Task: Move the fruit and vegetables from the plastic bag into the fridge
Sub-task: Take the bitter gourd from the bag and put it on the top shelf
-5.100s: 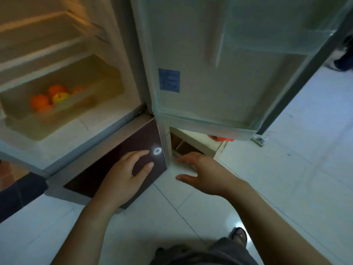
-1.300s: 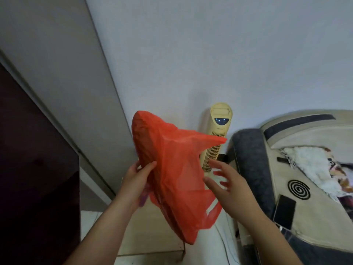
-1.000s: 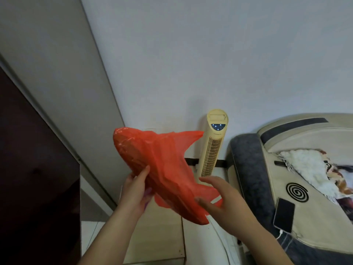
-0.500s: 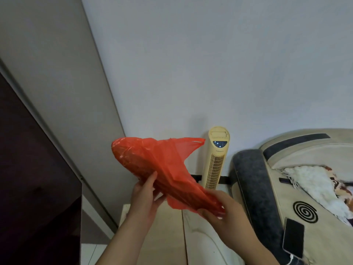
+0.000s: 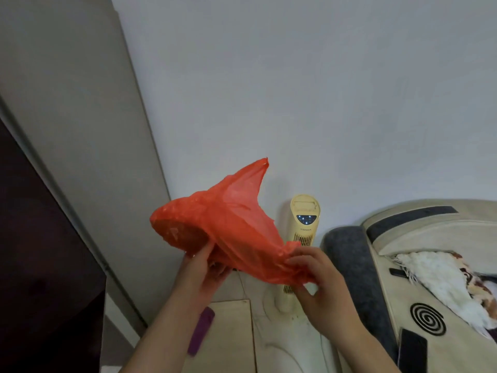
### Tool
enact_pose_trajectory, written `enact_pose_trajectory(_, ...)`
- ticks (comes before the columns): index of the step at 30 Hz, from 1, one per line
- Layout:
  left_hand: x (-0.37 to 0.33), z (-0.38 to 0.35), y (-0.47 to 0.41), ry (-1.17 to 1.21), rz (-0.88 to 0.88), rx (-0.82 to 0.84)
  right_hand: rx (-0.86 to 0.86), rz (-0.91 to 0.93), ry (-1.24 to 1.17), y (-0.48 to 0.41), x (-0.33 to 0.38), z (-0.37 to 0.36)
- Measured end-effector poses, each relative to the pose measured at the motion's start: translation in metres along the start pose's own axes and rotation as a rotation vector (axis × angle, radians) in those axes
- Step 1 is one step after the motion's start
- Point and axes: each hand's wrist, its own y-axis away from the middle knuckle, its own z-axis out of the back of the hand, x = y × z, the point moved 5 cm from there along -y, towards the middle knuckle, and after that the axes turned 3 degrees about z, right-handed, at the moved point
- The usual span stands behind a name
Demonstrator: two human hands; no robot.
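The thin red-orange plastic bag [image 5: 228, 230] is held up in the air between both hands, in front of a pale grey wall [image 5: 295, 90]. It lies roughly sideways: a rounded, bulging end points left, one corner sticks up in a peak, and the right end is bunched narrow. Whether anything is inside cannot be told.

The left hand [image 5: 201, 270] grips the bag from beneath near the bulging end, thumb pressed up against the plastic and fingers curled under it. The right hand [image 5: 317, 278] pinches the bunched right end between thumb and curled fingers.

Just behind the bag stands an upright cream tower fan [image 5: 304, 219] with a small dark display lit by blue dots. Below the left forearm a purple oblong object [image 5: 201, 332] lies on a light wooden board [image 5: 228, 345] — what it is cannot be made out.

To the left rises a dark maroon glossy panel [image 5: 40, 265], with a tall grey panel [image 5: 67, 130] beside it. On the right is beige upholstered furniture with a grey rolled edge [image 5: 357, 265], a white fluffy cloth [image 5: 443, 278], a black spiral motif [image 5: 427, 319] and a dark flat slab [image 5: 411, 351] — possibly a phone.
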Motion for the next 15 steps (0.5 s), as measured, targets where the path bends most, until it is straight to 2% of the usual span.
enact_pose_trajectory(3,0.003,0.002,-0.006,-0.058,-0.081,-0.046,0.097,-0.113,0.036,0.007,-0.017,0.003)
enact_pose_trajectory(7,-0.006,0.010,0.001,-0.402,-0.306,-0.061,0.137,-0.197,0.035,0.001,-0.025,0.025)
enact_pose_trajectory(11,-0.004,0.011,0.002,-0.841,-0.411,0.010,0.013,-0.137,0.070,-0.017,-0.011,0.033)
enact_pose_trajectory(15,0.004,0.003,0.006,-1.035,-0.402,0.161,-0.015,-0.157,0.091,-0.029,-0.003,0.027)
